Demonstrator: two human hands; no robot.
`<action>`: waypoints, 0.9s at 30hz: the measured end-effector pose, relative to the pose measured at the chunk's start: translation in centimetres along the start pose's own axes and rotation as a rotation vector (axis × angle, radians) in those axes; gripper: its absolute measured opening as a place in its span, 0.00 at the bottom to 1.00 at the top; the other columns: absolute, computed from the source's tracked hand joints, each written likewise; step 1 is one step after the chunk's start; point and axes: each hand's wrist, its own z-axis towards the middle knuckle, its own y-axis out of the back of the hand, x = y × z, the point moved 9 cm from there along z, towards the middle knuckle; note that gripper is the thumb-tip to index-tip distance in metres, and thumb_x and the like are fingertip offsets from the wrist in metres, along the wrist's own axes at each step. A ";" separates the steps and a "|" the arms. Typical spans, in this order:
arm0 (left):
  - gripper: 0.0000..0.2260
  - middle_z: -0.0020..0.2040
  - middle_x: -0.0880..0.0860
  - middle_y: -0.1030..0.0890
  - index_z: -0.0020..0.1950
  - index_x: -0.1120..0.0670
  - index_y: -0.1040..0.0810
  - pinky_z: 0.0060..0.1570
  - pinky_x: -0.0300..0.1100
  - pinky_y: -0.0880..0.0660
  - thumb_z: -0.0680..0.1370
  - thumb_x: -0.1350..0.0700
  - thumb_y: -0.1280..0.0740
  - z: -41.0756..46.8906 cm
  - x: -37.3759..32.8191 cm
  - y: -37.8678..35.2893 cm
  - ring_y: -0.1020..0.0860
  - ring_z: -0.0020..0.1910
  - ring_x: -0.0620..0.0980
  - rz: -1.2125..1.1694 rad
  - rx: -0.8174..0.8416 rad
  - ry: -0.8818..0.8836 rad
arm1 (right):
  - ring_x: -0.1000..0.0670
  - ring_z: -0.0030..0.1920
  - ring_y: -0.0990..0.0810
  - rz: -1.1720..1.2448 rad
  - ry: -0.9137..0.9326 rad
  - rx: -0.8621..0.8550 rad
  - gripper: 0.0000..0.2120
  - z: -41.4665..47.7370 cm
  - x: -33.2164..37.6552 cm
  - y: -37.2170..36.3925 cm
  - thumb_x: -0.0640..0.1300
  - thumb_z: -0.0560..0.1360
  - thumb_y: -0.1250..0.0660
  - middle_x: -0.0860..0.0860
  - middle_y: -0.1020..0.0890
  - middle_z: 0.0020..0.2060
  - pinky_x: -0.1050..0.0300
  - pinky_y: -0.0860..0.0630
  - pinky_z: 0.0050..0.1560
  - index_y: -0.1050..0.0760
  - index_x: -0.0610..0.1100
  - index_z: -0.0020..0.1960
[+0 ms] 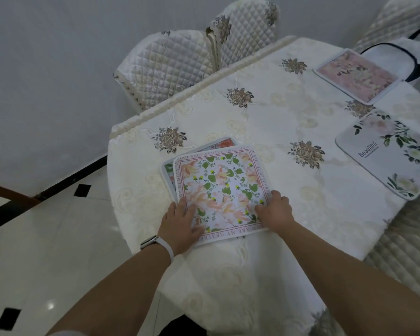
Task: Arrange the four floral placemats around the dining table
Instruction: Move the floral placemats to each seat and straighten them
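A square placemat with peach flowers, green leaves and a red lettered border lies at the near left of the dining table. Under it a second placemat shows only along its left and far edges. My left hand rests flat on the top mat's near left corner, fingers spread. My right hand presses on its near right corner. A pink floral placemat lies at the far right. A white placemat with green leaves and the word "Beautiful" lies at the right edge.
Two chairs with quilted cream covers stand at the table's far left side. Another quilted chair holds a white bag with dark trim at the far right. The cream tablecloth hangs over the edges. Glossy tiled floor lies to the left.
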 end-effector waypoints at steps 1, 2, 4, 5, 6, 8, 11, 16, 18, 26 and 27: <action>0.36 0.79 0.61 0.47 0.77 0.55 0.42 0.75 0.56 0.49 0.75 0.36 0.50 0.2 -0.4 0.1 0.47 0.77 0.63 0.000 -0.009 -0.023 | 0.37 0.63 0.30 0.000 0.000 -0.028 0.31 0.1 0.3 0.3 0.50 0.73 0.32 0.39 0.31 0.63 0.44 0.30 0.61 0.38 0.40 0.71; 0.36 0.78 0.62 0.45 0.76 0.58 0.40 0.76 0.56 0.50 0.73 0.38 0.51 0.3 -1.0 0.3 0.46 0.77 0.62 -0.009 -0.014 -0.042 | 0.37 0.61 0.27 0.024 0.002 -0.045 0.28 0.3 0.4 0.4 0.48 0.73 0.32 0.39 0.29 0.61 0.44 0.27 0.59 0.37 0.40 0.69; 0.34 0.78 0.63 0.44 0.75 0.60 0.38 0.75 0.53 0.55 0.74 0.42 0.47 0.3 -1.7 1.0 0.47 0.77 0.60 -0.068 -0.037 -0.039 | 0.41 0.52 0.24 0.111 0.004 -0.043 0.21 0.4 0.6 0.3 0.43 0.72 0.33 0.41 0.25 0.57 0.46 0.23 0.51 0.34 0.39 0.62; 0.32 0.78 0.63 0.45 0.75 0.60 0.39 0.75 0.52 0.57 0.75 0.45 0.43 0.3 -1.9 1.3 0.49 0.77 0.60 -0.106 -0.038 -0.021 | 0.43 0.48 0.24 0.128 0.001 -0.037 0.18 0.3 0.6 0.3 0.40 0.73 0.35 0.42 0.24 0.55 0.48 0.23 0.48 0.34 0.39 0.60; 0.30 0.78 0.62 0.46 0.75 0.59 0.38 0.75 0.52 0.56 0.75 0.48 0.39 0.3 -1.9 1.5 0.50 0.77 0.59 -0.151 -0.035 0.005 | 0.44 0.46 0.25 0.124 0.000 -0.034 0.16 0.3 0.5 0.3 0.39 0.73 0.36 0.42 0.23 0.54 0.49 0.23 0.47 0.34 0.38 0.59; 0.26 0.77 0.62 0.43 0.71 0.56 0.32 0.74 0.52 0.49 0.74 0.54 0.35 0.3 -1.4 1.9 0.47 0.75 0.61 -0.281 -0.059 0.070 | 0.44 0.45 0.24 0.103 -0.001 -0.023 0.13 0.1 0.2 0.5 0.37 0.74 0.38 0.42 0.22 0.51 0.48 0.23 0.47 0.34 0.38 0.58; 0.25 0.72 0.57 0.40 0.70 0.56 0.30 0.69 0.49 0.36 0.72 0.60 0.33 -0.2 0.4 2.2 0.36 0.69 0.60 -0.609 -0.165 0.255 | 0.44 0.43 0.24 0.129 0.001 0.035 0.08 -0.7 -0.4 0.6 0.36 0.76 0.43 0.44 0.22 0.46 0.47 0.22 0.46 0.33 0.39 0.55; 0.32 0.68 0.52 0.41 0.76 0.51 0.40 0.54 0.41 0.27 0.73 0.66 0.36 -1.5 -0.2 3.0 0.29 0.51 0.50 -0.796 -0.279 0.307 | 0.46 0.39 0.24 0.151 0.072 0.022 0.05 -3.1 -0.4 0.8 0.35 0.76 0.45 0.44 0.23 0.42 0.52 0.26 0.37 0.34 0.40 0.51; 0.33 0.67 0.53 0.38 0.75 0.50 0.40 0.54 0.46 0.24 0.72 0.67 0.35 -1.6 0.4 3.2 0.28 0.51 0.51 -0.872 -0.291 0.367 | 0.46 0.38 0.23 0.158 0.090 0.005 0.04 -4.0 -0.5 1.0 0.35 0.77 0.46 0.45 0.23 0.41 0.53 0.27 0.35 0.34 0.41 0.50; 0.34 0.56 0.48 0.22 0.75 0.43 0.41 0.43 0.42 0.23 0.74 0.67 0.37 -2.4 -2.3 5.4 0.21 0.51 0.50 -1.020 -0.199 0.124 | 0.40 0.41 0.21 0.196 0.074 -0.108 0.05 -7.6 -2.3 4.3 0.35 0.77 0.46 0.43 0.22 0.42 0.51 0.27 0.34 0.33 0.41 0.49; 0.33 0.57 0.47 0.22 0.74 0.43 0.40 0.45 0.43 0.22 0.74 0.67 0.36 -2.5 -2.8 5.6 0.21 0.52 0.50 -1.034 -0.188 0.099 | 0.39 0.41 0.21 0.216 0.064 -0.130 0.05 -8.2 -2.8 5.0 0.36 0.77 0.46 0.42 0.22 0.42 0.52 0.28 0.34 0.33 0.41 0.50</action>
